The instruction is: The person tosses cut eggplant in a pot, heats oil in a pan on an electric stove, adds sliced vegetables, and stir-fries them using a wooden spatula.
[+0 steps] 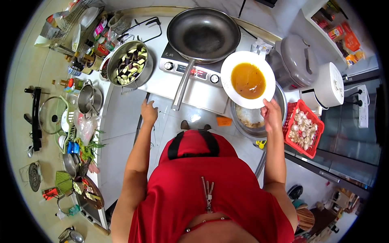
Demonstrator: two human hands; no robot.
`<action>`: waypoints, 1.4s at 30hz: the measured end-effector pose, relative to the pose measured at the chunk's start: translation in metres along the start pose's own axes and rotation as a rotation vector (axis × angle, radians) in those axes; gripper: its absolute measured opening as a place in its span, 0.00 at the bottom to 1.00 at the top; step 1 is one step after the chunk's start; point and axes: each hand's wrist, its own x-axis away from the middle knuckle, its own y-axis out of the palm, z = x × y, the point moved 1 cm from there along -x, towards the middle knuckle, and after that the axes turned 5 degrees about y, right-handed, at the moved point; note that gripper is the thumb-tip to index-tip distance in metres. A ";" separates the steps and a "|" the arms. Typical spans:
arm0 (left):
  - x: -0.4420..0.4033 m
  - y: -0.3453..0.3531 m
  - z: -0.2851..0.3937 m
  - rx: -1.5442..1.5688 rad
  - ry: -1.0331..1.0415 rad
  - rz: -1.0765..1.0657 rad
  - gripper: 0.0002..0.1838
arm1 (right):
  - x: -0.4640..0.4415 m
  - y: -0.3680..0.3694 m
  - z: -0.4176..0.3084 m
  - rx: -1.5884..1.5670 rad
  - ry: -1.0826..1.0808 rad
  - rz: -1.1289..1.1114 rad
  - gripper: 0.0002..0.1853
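Note:
My right hand (271,115) grips the near rim of a white plate (227,73), thumb and fingers pinched on its edge. An orange-brown liquid (248,81) that looks like oil pools in the plate. Left of it, a dark frying pan (204,34) sits on an induction cooker (184,67) with a lit red display, its long metal handle pointing towards me. My left hand (149,112) hangs in front of the counter with loosely bent fingers and nothing visible in it. Nearest to that hand is a metal pot (148,69) of cut eggplant (130,65).
Beneath the plate is a wide metal basin (259,131). A red basket (310,152) of garlic bulbs, a white rice cooker (329,85) and a grey lidded appliance (294,56) stand at the right. The left counter holds a small pot (86,99), greens (86,150) and a cutting board (97,198).

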 end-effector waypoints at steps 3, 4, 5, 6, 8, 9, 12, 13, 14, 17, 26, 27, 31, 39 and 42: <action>-0.001 -0.013 0.002 0.231 -0.118 -0.093 0.09 | -0.001 -0.001 0.005 0.000 0.014 -0.038 0.10; 0.001 -0.017 0.007 0.368 -0.199 -0.141 0.09 | 0.000 -0.001 0.006 0.001 0.016 -0.053 0.10; 0.004 -0.020 0.010 0.506 -0.282 -0.186 0.08 | -0.001 0.000 0.006 0.002 0.018 -0.070 0.10; 0.008 -0.015 0.008 0.528 -0.241 -0.118 0.07 | -0.001 0.001 0.006 0.002 0.019 -0.089 0.11; 0.017 0.001 0.000 0.570 -0.156 0.020 0.06 | -0.002 0.002 0.007 0.014 0.024 -0.115 0.11; 0.021 0.000 0.002 0.591 -0.219 -0.027 0.07 | -0.003 0.002 0.007 0.021 0.027 -0.127 0.11; 0.034 -0.008 0.008 0.648 -0.367 -0.135 0.13 | -0.002 0.004 0.007 0.035 0.028 -0.139 0.08; 0.039 -0.014 0.010 0.661 -0.390 -0.152 0.15 | -0.002 0.004 0.007 0.036 0.029 -0.146 0.08; 0.043 -0.018 0.012 0.674 -0.413 -0.169 0.17 | -0.003 0.004 0.008 0.037 0.030 -0.152 0.08; 0.053 -0.016 0.008 0.664 -0.440 -0.165 0.18 | -0.003 0.003 0.007 0.039 0.037 -0.164 0.08; 0.008 -0.021 0.026 0.518 -0.112 0.045 0.16 | -0.002 -0.003 0.008 0.034 0.034 -0.190 0.10; -0.003 -0.025 0.032 0.513 -0.100 0.042 0.16 | 0.000 -0.003 0.006 0.031 0.031 -0.197 0.09; -0.051 -0.045 0.061 0.474 -0.010 0.044 0.18 | 0.006 -0.004 0.004 0.033 0.038 -0.172 0.10; -0.117 -0.049 0.094 0.334 0.022 -0.044 0.25 | 0.015 -0.010 0.006 0.012 0.017 -0.144 0.10; -0.134 -0.045 0.097 0.300 0.013 -0.051 0.27 | 0.019 -0.006 0.006 -0.013 0.019 -0.056 0.10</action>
